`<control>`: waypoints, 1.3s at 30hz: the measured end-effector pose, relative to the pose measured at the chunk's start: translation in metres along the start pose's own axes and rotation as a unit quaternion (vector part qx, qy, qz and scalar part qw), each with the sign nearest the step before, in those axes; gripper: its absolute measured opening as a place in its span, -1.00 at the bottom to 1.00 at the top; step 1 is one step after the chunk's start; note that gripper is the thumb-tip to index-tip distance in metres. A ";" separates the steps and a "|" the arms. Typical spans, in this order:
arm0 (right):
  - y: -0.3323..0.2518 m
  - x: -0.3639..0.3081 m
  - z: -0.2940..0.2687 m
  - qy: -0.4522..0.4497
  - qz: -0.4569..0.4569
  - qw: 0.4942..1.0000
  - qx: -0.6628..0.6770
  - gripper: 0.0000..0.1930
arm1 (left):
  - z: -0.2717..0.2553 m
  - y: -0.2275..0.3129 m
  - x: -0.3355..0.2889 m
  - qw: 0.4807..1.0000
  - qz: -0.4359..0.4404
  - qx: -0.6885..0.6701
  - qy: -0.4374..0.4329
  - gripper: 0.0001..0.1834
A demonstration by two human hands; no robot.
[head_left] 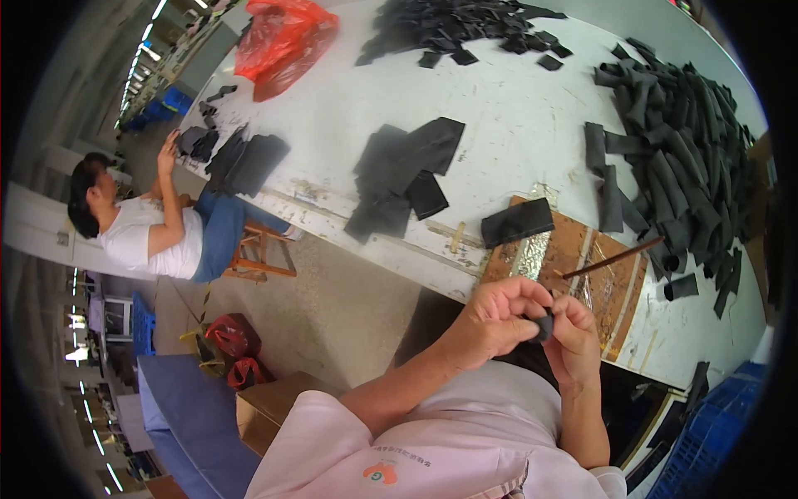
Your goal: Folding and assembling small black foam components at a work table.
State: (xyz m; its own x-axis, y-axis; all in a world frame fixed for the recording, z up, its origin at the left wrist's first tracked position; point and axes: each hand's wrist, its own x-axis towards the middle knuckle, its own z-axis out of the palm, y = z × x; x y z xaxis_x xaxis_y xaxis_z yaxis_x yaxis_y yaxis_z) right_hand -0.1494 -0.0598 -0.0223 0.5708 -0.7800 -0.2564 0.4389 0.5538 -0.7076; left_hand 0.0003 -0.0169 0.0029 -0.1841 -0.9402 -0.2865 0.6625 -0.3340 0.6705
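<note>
Well to the left of the brown board (567, 235) on the white table (316, 125), we see a seated person (154, 237) in a white top, on a wooden stool (259, 254), one hand raised by some dark pieces. Red plastic bags (234, 335) sit on the floor, left of the board; a clear red bag (287, 46) lies on the table, far beyond it to the left. Nearer, still left of the board, we find overlapping flat black pieces (399, 170). A folded black piece (517, 223) rests on the board's far left corner. At the board's near edge, our left hand (495, 320) pinches a small black piece (545, 324), partly hidden by fingers; our right hand (573, 341) grips it too, thumb and finger closed on it. A dark rod (615, 257) slants from the board rightward, toward the heaped black tubes (686, 162). Nearer than the board, to its right, we see a blue crate (715, 432).
</note>
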 end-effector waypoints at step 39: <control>-0.085 0.036 -0.022 -0.020 -0.006 0.992 -0.121 -0.74 | 0.019 0.024 0.086 0.960 -0.121 -0.234 -0.094 -0.76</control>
State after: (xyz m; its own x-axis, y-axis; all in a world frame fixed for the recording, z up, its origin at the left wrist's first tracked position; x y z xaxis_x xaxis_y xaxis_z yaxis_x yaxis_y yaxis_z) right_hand -0.1814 -0.1409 0.0145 0.5954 -0.7717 -0.2235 0.2703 0.4543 -0.8488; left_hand -0.0133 -0.1074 0.0074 -0.4727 -0.8488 -0.2370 0.8290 -0.5195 0.2069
